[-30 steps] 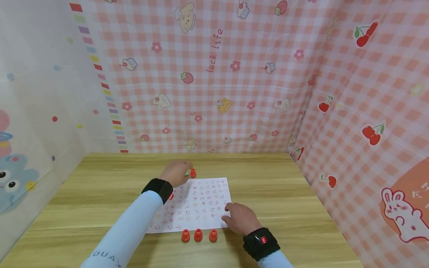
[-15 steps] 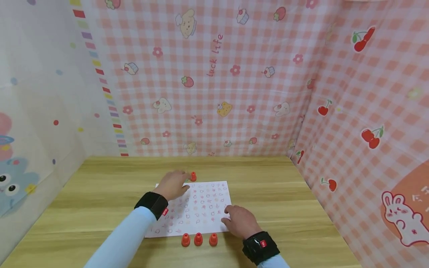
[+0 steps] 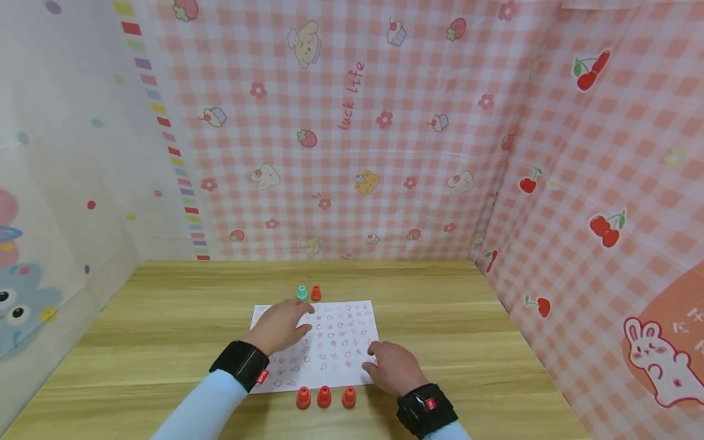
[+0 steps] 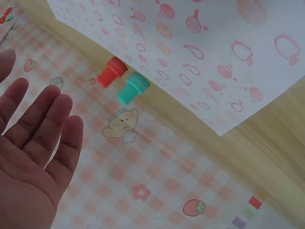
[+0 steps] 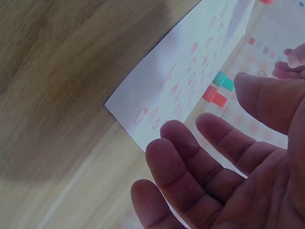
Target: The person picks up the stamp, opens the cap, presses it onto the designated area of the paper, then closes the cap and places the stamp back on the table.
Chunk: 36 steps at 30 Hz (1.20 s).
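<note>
A white sheet of paper point(image 3: 343, 342) with rows of small pink and red printed marks lies on the table. Over its left half hovers my left hand point(image 3: 279, 327), fingers loosely extended and holding nothing; its palm point(image 4: 28, 167) shows bare in the left wrist view. Just past the far edge of the sheet stand a teal stamp-like piece point(image 3: 302, 293) and a red one point(image 3: 316, 294), side by side. At the sheet's right edge is my right hand point(image 3: 395, 368), its fingers slightly bent with nothing between them; the right wrist view shows its palm point(image 5: 252, 191).
Several red stamp-like pieces, among them a middle one point(image 3: 324, 397), stand in a row along the sheet's near edge. The wooden table point(image 3: 440, 318) is bounded by a pink checked cloth point(image 3: 352, 201) behind and hanging cloths at both sides.
My left hand has drawn back from the teal piece toward me, leaving it standing beside the red one. My right hand stays almost where it was. The head view has tilted slightly up.
</note>
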### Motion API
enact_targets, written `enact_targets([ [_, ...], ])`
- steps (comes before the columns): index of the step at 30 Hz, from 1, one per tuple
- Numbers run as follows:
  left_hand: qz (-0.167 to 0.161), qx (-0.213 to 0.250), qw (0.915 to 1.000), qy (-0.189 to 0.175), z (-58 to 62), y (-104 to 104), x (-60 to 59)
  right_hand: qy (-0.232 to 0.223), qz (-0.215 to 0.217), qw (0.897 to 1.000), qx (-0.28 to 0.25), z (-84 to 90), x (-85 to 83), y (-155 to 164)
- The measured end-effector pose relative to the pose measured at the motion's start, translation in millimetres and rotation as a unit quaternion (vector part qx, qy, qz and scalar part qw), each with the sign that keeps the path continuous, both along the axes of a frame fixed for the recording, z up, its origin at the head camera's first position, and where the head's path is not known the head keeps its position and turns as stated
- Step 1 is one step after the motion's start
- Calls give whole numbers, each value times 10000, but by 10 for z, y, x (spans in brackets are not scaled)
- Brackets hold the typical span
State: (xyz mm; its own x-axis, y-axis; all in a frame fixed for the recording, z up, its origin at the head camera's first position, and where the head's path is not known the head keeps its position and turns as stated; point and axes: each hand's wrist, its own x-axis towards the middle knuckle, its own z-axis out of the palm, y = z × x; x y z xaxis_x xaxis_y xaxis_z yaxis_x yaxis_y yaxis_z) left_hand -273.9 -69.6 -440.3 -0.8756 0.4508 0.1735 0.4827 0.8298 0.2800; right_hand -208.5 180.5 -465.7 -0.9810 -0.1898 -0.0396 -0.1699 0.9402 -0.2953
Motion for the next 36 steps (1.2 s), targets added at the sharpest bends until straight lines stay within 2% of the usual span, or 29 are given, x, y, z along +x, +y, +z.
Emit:
enact_targets([
  [8,62,166,9996,-215,-3,-35,235,-316,-55,9994,88,22,-13,-44],
  [15,-122,299,9984,-471,-38,-57,421,-224,29,9997,80,39,0,-59],
  [25,-466,84,9955,-819,-31,-62,630,-158,75,9998,83,23,-5,-68],
  [32,-580,-275,9915,-1131,-133,-16,736,-80,139,9998,130,14,5,-63],
  [36,-649,-371,9902,-1180,-195,-10,777,-43,173,9998,116,3,14,-65],
])
